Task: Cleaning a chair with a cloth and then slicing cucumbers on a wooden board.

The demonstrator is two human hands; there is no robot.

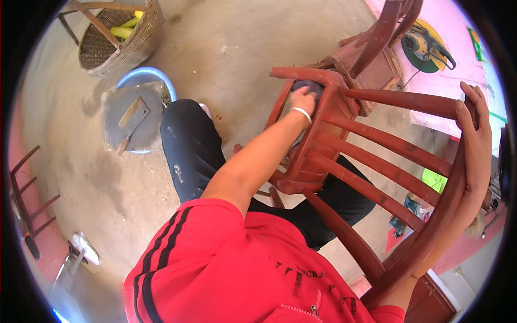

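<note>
A reddish-brown wooden chair (371, 141) lies tilted across my legs, its slatted back toward the right. My left hand (303, 100), with a white band at the wrist, is closed on a dark pad (316, 89). It presses the pad against the chair's frame near the seat and a leg; whether it is cloth or sandpaper I cannot make out. My right hand (476, 116) wraps round the curved top rail of the chair's back, at its upper corner. Part of the seat is hidden by my left forearm.
A second wooden chair (371, 59) stands close beyond this one, near a corded power tool (425, 46). At left, a cleaver (132, 117) lies on a board (113, 105) over a blue basin (167, 83). Farther off is a wicker basket (145, 40) with yellow-green vegetables (125, 31).
</note>
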